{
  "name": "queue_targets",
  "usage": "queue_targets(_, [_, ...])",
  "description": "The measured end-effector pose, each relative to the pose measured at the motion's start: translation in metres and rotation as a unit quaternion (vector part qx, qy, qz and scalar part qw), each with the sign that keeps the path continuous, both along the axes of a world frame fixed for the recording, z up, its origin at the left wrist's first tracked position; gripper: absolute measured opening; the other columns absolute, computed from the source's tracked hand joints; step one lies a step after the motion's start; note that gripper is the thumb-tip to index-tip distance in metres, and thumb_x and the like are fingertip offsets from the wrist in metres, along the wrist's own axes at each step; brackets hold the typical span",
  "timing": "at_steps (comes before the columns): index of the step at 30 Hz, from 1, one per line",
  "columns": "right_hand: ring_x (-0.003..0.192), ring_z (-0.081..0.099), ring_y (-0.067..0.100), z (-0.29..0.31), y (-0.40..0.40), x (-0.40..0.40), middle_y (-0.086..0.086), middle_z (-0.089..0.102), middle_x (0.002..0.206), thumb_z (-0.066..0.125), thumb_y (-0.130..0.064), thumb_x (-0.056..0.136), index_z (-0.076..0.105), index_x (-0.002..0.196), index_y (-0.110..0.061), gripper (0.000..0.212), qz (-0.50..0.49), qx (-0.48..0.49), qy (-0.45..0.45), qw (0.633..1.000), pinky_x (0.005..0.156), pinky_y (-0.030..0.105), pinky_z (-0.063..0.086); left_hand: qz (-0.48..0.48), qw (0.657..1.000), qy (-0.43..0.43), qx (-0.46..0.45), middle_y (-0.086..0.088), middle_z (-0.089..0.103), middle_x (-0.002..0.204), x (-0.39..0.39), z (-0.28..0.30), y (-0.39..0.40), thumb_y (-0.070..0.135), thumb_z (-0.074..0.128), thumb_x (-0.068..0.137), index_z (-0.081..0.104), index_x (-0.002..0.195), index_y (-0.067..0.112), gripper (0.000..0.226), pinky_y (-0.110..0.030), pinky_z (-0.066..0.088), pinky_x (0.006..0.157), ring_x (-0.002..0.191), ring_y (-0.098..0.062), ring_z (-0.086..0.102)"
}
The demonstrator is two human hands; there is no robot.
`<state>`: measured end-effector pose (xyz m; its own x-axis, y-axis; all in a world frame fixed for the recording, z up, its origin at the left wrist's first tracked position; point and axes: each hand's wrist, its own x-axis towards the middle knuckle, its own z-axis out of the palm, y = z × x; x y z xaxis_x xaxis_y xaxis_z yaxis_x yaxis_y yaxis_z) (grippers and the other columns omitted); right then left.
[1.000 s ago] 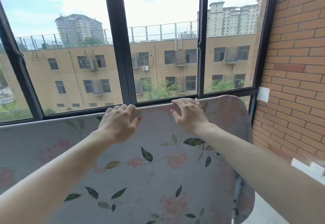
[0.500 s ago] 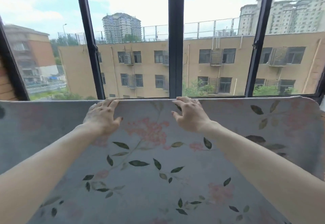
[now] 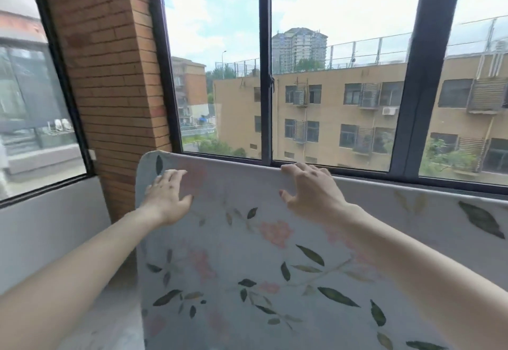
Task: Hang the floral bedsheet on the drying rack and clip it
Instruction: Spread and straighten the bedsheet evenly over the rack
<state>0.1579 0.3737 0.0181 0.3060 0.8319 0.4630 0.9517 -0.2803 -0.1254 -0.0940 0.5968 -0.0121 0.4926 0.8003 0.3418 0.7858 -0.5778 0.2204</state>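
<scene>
The floral bedsheet [image 3: 264, 253] hangs draped w/ its top fold running along below the window frame [image 3: 265, 74]; the rack under it is hidden. Left hand [image 3: 166, 198] lies flat, fingers straight, near the sheet's top-left corner beside the brick pillar [image 3: 110, 74]. Right hand [image 3: 310, 190] hooks curled fingers over the top edge, approx mid-fold.

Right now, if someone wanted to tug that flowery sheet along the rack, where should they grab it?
Probably at the top fold of the floral bedsheet, from the near side and above. The cloth bends over there and hangs flat below, so fingers can hook over the ridge. The right hand already curls over that edge; the left hand lies flat near the sheet's left end.
</scene>
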Motion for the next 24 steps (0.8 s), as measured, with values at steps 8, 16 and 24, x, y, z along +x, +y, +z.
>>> queue_targets(8, [0.125,0.056,0.025,0.005,0.106,-0.041,0.003,0.059,0.134,0.056,-0.046,0.093,0.047,0.144,-0.021,0.058,0.035,-0.036,-0.039,0.998,0.108,0.042,0.037,0.093,0.992,-0.063,-0.062,-0.011,0.043,0.153,-0.087,-0.018,0.103,0.028,0.062,0.096,0.042,0.150,0.018,0.059,-0.047,0.038,0.114,0.140,-0.035,0.043])
queue_targets(16, [0.111,0.060,0.032,0.011,0.205,-0.102,0.009,0.064,0.121,0.060,-0.032,0.087,0.051,0.129,-0.013,0.046,0.016,-0.023,-0.019,0.999,0.099,0.043,0.039,0.066,0.990,-0.098,-0.082,-0.008,0.058,0.143,-0.121,-0.015,0.217,0.022,0.058,0.097,0.050,0.143,0.016,0.048,-0.045,0.047,0.106,0.128,-0.032,0.055])
queue_targets(24, [0.104,0.061,0.032,-0.007,0.266,-0.144,0.009,0.066,0.111,0.056,-0.047,0.091,0.057,0.114,-0.015,0.040,-0.075,0.020,-0.063,0.995,0.094,0.044,0.041,-0.040,0.991,-0.093,-0.084,0.009,0.070,0.115,-0.119,-0.029,0.289,0.025,0.061,0.101,0.058,0.119,0.029,0.019,-0.040,0.054,0.089,0.097,-0.022,0.065])
